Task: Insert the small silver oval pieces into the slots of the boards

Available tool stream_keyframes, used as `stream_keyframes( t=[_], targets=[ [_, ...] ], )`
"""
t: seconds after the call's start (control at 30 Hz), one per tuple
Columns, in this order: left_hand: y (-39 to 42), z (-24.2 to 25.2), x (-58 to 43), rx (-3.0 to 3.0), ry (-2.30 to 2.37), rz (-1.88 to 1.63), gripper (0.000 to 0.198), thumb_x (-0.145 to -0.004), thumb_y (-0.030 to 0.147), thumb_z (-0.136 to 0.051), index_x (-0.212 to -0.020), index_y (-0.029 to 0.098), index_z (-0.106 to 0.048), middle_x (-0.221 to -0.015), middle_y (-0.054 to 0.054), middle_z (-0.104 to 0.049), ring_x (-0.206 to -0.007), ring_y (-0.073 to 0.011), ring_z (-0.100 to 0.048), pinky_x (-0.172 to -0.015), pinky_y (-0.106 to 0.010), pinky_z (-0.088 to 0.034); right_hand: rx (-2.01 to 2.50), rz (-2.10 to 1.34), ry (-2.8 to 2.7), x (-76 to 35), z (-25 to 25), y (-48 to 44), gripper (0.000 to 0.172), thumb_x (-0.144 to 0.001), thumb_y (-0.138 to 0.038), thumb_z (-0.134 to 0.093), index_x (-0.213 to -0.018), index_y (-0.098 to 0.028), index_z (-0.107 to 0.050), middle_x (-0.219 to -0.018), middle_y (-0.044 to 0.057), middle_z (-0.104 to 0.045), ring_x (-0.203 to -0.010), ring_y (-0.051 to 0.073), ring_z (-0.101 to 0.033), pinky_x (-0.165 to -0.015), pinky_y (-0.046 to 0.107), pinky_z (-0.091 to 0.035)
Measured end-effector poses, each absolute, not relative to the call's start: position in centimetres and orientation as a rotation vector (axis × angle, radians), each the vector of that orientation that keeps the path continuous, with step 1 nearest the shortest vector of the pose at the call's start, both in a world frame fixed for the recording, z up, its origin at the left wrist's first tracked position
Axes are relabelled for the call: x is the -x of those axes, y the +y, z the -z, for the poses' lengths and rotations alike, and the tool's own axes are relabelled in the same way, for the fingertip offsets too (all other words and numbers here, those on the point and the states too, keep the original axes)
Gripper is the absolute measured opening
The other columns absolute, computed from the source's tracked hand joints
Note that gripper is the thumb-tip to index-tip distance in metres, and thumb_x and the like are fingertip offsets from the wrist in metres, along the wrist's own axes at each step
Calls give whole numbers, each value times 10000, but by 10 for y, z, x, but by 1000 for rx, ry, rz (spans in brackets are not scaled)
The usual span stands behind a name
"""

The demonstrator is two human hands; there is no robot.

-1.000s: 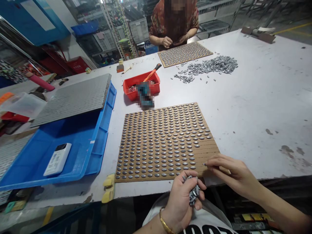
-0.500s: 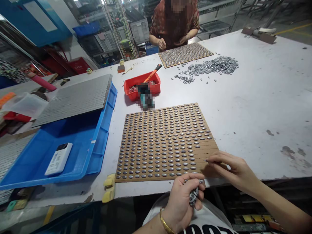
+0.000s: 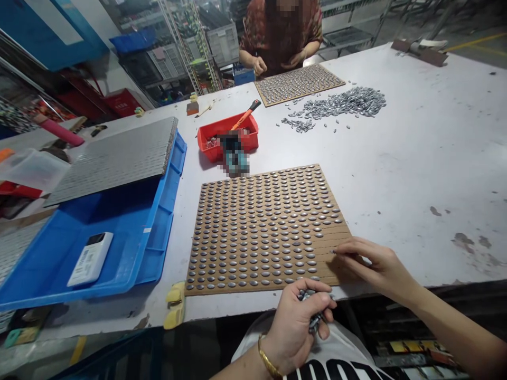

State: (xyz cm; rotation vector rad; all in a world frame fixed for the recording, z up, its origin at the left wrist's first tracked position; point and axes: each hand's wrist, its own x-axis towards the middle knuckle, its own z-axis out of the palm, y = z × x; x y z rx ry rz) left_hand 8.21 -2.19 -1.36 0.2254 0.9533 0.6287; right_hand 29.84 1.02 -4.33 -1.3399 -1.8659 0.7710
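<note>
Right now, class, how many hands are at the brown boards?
4. At the near board: the wearer's left hand, at its front edge, and wearer's right hand, at its right. Behind the far board: the co-worker's right hand and co-worker's left hand. None seems hidden.

Brown board (image 3: 328, 244) flat in front of me, slightly skewed, set with neat rows of shiny silver-grey oval pieces (image 3: 252, 238), pointed at both ends, lying on their sides; the near right corner is bare, thin dark lines showing. I've got a loose handful of the same pieces (image 3: 316, 321) bunched in my curled left hand (image 3: 295, 319), and one small piece (image 3: 332, 252), mostly hidden, at my right hand's (image 3: 374, 264) fingertips over that bare corner.
</note>
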Motion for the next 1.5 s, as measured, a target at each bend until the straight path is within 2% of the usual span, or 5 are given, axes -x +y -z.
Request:
stream_keyframes(
  t=[0.37, 0.63, 0.87, 1.3, 1.5],
  targets=[
    [-21, 12, -84, -238, 975, -616, 251, -656, 231, -776, -846, 121, -653, -699, -48, -630, -543, -82, -503, -363, -161, -294, 1256, -590, -2131, -293, 53, 33, 201, -959, -222, -435, -993, -192, -631, -847, 68, -636, -749, 154, -603, -660, 271, -501],
    [-21, 14, -83, -238, 989, -608, 263, -643, 246, -780, -843, 127, -657, -701, -46, -624, -549, -89, -502, -367, -171, -278, 1230, -349, -2337, -291, 63, 48, 237, -960, -166, -403, -1025, -191, -630, -936, 83, -639, -865, 168, -599, -743, 291, -508],
    [-21, 14, -83, -240, 987, -612, 249, -655, 237, -768, -845, 127, -650, -698, -43, -619, -552, -89, -499, -367, -172, -277, 1261, -234, -2446, -289, 59, 47, 231, -947, -140, -401, -994, -171, -625, -922, 87, -605, -835, 173, -562, -711, 280, -482],
    [-23, 14, -82, -235, 976, -643, 233, -708, 236, -735, -879, 114, -632, -725, -49, -627, -552, -80, -499, -363, -162, -293, 1307, -265, -2422, -285, 57, 48, 212, -955, -170, -410, -908, -165, -616, -864, 78, -580, -796, 163, -549, -690, 264, -472],
    [-19, 15, -79, -239, 949, -708, 227, -743, 232, -723, -892, 143, -576, -733, -40, -628, -570, -76, -496, -380, -153, -286, 1251, -417, -2298, -289, 51, 48, 204, -958, -177, -418, -1016, -190, -613, -927, 84, -610, -820, 173, -575, -713, 291, -490]
  ],
)
